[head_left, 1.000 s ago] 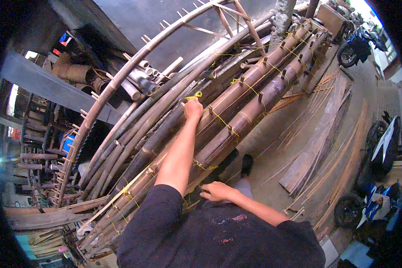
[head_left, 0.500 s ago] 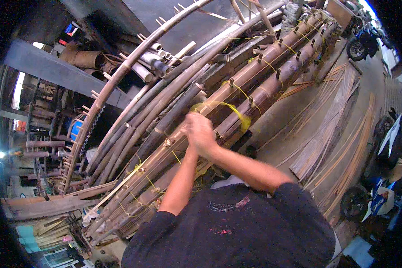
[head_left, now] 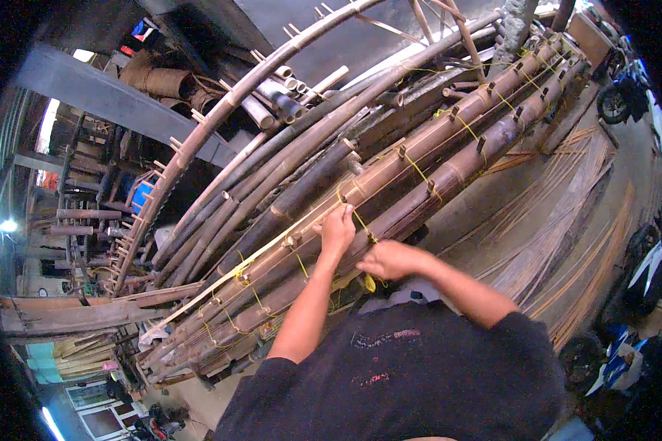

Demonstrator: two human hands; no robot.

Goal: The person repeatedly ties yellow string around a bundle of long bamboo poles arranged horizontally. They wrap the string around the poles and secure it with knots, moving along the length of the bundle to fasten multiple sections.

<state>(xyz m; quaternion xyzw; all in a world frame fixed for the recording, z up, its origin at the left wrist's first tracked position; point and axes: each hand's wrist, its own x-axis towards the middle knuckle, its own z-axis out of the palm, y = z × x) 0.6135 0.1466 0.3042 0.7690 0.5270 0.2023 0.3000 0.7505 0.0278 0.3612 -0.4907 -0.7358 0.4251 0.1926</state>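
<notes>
Two long brown bamboo poles with pegs, a far pole point(head_left: 375, 180) and a near pole point(head_left: 408, 206), run diagonally side by side. My left hand point(head_left: 337, 231) is closed at the far pole, over a thin pale bamboo strip point(head_left: 272, 248) lying along it; what its fingers grip is hidden. Yellow cord point(head_left: 361, 222) stretches from beside this hand across to the near pole. My right hand point(head_left: 390, 259) is closed on the cord close to the near pole. A loose yellow bundle of the cord hangs just below that hand.
Beyond the poles lie several dark bamboo lengths point(head_left: 272, 184) and a curved pegged pole point(head_left: 221, 110). Split bamboo strips point(head_left: 529, 228) are spread on the floor at right. Motorcycles point(head_left: 629, 345) stand along the right edge. Pale pipes point(head_left: 257, 112) are stacked at the back.
My hands were together above the far pole with the yellow cord swinging. Now they are apart: the right has come down toward the near pole, and the cord is stretched between the poles.
</notes>
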